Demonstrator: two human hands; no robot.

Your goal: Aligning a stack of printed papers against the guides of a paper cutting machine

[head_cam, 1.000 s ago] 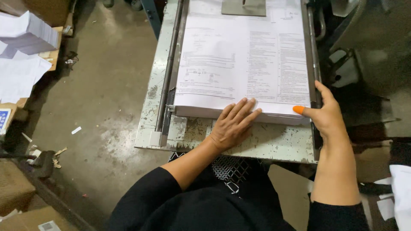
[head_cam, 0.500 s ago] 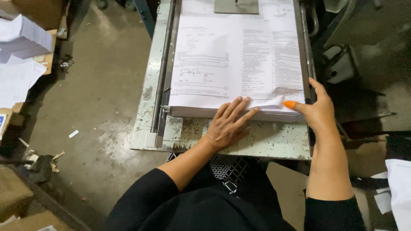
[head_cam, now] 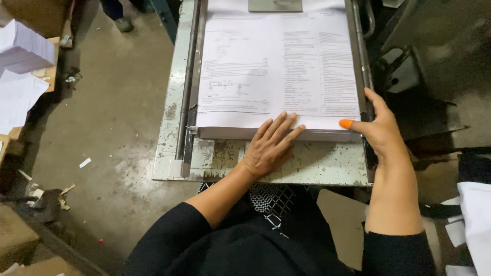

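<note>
Paper stack (head_cam: 279, 66) lies flat on the worn metal table (head_cam: 317, 166), its near edge set back from the table's near edge. The left hand (head_cam: 271, 145) rests flat with spread fingers on the near edge of the stack. The right hand (head_cam: 378, 128) is open against the near right corner, its thumb in an orange rubber tip (head_cam: 346, 123). A metal rail (head_cam: 186, 82) runs along the left side. Left of the table is bare concrete floor (head_cam: 112, 117) with scraps; another white pile (head_cam: 25, 48) sits far left.

White paper stack (head_cam: 279, 71), orange thumb cot (head_cam: 346, 123), black sleeves (head_cam: 169, 235)
</note>
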